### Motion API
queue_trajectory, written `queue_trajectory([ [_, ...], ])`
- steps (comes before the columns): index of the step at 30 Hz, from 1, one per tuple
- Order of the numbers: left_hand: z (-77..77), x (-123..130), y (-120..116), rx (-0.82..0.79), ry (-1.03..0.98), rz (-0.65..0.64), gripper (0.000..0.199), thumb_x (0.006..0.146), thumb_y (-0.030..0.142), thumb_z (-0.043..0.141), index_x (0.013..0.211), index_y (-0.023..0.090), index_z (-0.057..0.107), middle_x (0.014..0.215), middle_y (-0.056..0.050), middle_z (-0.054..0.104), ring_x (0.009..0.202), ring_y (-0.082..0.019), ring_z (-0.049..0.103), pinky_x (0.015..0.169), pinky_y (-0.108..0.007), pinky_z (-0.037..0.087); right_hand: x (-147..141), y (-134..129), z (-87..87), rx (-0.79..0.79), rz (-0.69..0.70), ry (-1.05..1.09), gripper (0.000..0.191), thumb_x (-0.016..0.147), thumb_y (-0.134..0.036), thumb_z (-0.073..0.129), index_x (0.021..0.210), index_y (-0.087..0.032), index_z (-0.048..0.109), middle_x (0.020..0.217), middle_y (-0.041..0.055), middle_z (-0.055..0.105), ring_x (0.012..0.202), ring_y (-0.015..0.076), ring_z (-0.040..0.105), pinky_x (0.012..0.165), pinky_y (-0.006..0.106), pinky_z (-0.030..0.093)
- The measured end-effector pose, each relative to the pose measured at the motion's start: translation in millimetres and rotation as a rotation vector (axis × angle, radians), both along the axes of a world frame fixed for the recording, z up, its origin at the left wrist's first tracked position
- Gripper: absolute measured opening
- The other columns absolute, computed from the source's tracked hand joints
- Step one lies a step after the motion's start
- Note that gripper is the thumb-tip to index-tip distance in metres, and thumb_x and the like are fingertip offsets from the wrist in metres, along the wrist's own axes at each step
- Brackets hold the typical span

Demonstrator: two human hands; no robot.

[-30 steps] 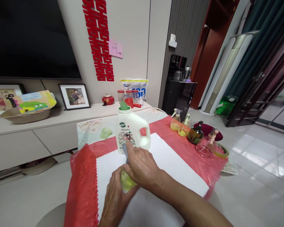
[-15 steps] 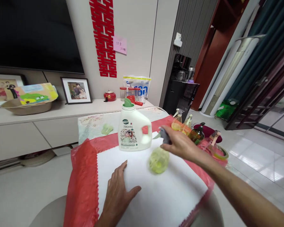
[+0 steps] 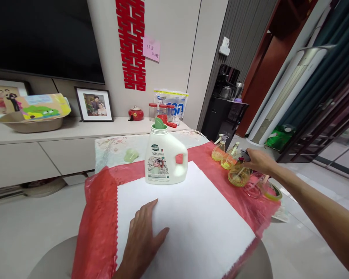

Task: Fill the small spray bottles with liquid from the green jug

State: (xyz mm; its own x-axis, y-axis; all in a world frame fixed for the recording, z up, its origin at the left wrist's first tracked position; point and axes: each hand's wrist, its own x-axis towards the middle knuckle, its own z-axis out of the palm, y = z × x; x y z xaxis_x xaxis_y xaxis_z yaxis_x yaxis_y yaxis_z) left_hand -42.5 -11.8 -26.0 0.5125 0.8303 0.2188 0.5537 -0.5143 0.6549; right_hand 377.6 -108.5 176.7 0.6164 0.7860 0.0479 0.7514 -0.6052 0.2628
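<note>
My left hand (image 3: 142, 234) lies open, fingers stretched and thumb apart, on a white cloth (image 3: 189, 228) with a zigzag edge. My right hand (image 3: 257, 159) reaches to the far right edge of the table, its fingers closed at the dark top of a pump bottle (image 3: 239, 175) with yellowish liquid. The fingertips and part of the pump are hidden. Two more yellow pump bottles (image 3: 219, 150) stand to its left, and a pink bottle (image 3: 253, 185) is to its right. A white detergent jug (image 3: 163, 159) with a green piece in its mouth stands upright behind the cloth.
Red plastic sheeting (image 3: 100, 201) covers the table under the cloth. A pale green crumpled item (image 3: 131, 155) lies at the back left. A roll of tape (image 3: 272, 191) sits at the right edge. Beyond is a low cabinet (image 3: 75, 133) with jars, a red pot and framed photos.
My right hand has carried the pump bottle from above the white cloth to the row of bottles on the right. My left hand has stayed almost still; the view has shifted slightly.
</note>
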Motion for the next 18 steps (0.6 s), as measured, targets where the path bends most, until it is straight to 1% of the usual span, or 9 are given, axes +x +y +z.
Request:
queue_trajectory([
  [3, -1.8, 1, -1, 0.017, -0.01, 0.004, 0.06, 0.078, 0.032, 0.06, 0.135, 0.022, 0.044, 0.133, -0.011, 0.057, 0.123, -0.033, 0.053, 0.1, -0.054, 0.042, 10, 6, -11.8, -0.093, -0.028, 0.014, 0.036, 0.1, -0.043, 0.059, 0.113, -0.01, 0.058, 0.102, 0.0063, 0.056, 0.092, 0.0133, 0.057, 0.084, 0.029, 0.053],
  [5, -2.5, 1, -2, 0.016, -0.012, 0.006, 0.059, 0.078, 0.031, 0.06, 0.134, 0.022, 0.045, 0.133, -0.011, 0.057, 0.122, -0.033, 0.053, 0.1, -0.054, 0.042, 15, 9, -17.6, -0.126, -0.024, 0.023, 0.035, 0.101, -0.042, 0.058, 0.115, -0.009, 0.058, 0.105, 0.0069, 0.056, 0.095, 0.0141, 0.057, 0.086, 0.03, 0.053],
  [7, -2.6, 1, -3, 0.012, -0.013, 0.011, 0.057, 0.078, 0.03, 0.06, 0.134, 0.023, 0.046, 0.134, -0.011, 0.057, 0.123, -0.033, 0.052, 0.101, -0.054, 0.041, 17, 10, -19.0, -0.136, -0.012, 0.031, 0.035, 0.101, -0.041, 0.059, 0.117, -0.009, 0.057, 0.107, 0.0074, 0.056, 0.097, 0.0147, 0.057, 0.088, 0.032, 0.053],
  [9, -2.1, 1, -4, 0.005, -0.009, 0.01, 0.056, 0.078, 0.027, 0.059, 0.132, 0.023, 0.048, 0.133, -0.011, 0.057, 0.123, -0.033, 0.051, 0.102, -0.054, 0.04, 14, 12, -14.6, -0.124, -0.013, 0.034, 0.034, 0.1, -0.04, 0.059, 0.116, -0.01, 0.058, 0.107, 0.007, 0.057, 0.097, 0.0144, 0.057, 0.088, 0.031, 0.054],
  [12, 0.4, 1, -6, -0.013, -0.007, 0.002, 0.054, 0.077, 0.023, 0.057, 0.131, 0.022, 0.05, 0.132, -0.01, 0.058, 0.123, -0.032, 0.051, 0.102, -0.053, 0.04, -4, 19, -1.9, -0.018, -0.017, 0.022, 0.024, 0.1, -0.035, 0.061, 0.104, -0.012, 0.061, 0.102, 0.0068, 0.057, 0.095, 0.0125, 0.057, 0.086, 0.026, 0.052],
  [14, 2.9, 1, -8, -0.022, -0.013, 0.005, 0.053, 0.076, 0.021, 0.057, 0.129, 0.022, 0.052, 0.131, -0.011, 0.059, 0.121, -0.032, 0.052, 0.101, -0.052, 0.04, -25, 31, 3.9, 0.12, 0.058, 0.057, 0.019, 0.098, -0.031, 0.063, 0.104, -0.013, 0.062, 0.103, 0.0072, 0.057, 0.096, 0.0133, 0.056, 0.087, 0.027, 0.051],
  [15, 4.4, 1, -9, -0.026, -0.016, 0.01, 0.053, 0.076, 0.02, 0.057, 0.128, 0.022, 0.053, 0.13, -0.011, 0.059, 0.12, -0.032, 0.052, 0.101, -0.051, 0.041, -37, 39, 4.3, 0.189, 0.13, 0.112, 0.021, 0.096, -0.03, 0.063, 0.109, -0.013, 0.062, 0.105, 0.0075, 0.058, 0.096, 0.0144, 0.057, 0.088, 0.029, 0.051],
  [16, 5.9, 2, -10, -0.032, -0.017, 0.012, 0.052, 0.075, 0.019, 0.056, 0.128, 0.022, 0.054, 0.13, -0.011, 0.059, 0.119, -0.032, 0.052, 0.1, -0.051, 0.041, -50, 48, 2.6, 0.251, 0.21, 0.19, 0.026, 0.095, -0.029, 0.064, 0.117, -0.014, 0.062, 0.108, 0.0078, 0.059, 0.097, 0.0158, 0.058, 0.089, 0.031, 0.051],
  [18, 9.1, 2, -11, -0.049, -0.013, 0.003, 0.051, 0.076, 0.019, 0.056, 0.127, 0.021, 0.054, 0.129, -0.011, 0.06, 0.118, -0.032, 0.052, 0.1, -0.05, 0.041, -74, 69, -6.6, 0.345, 0.363, 0.393, 0.044, 0.091, -0.026, 0.063, 0.134, -0.016, 0.055, 0.117, 0.0088, 0.059, 0.102, 0.018, 0.059, 0.09, 0.031, 0.052],
])
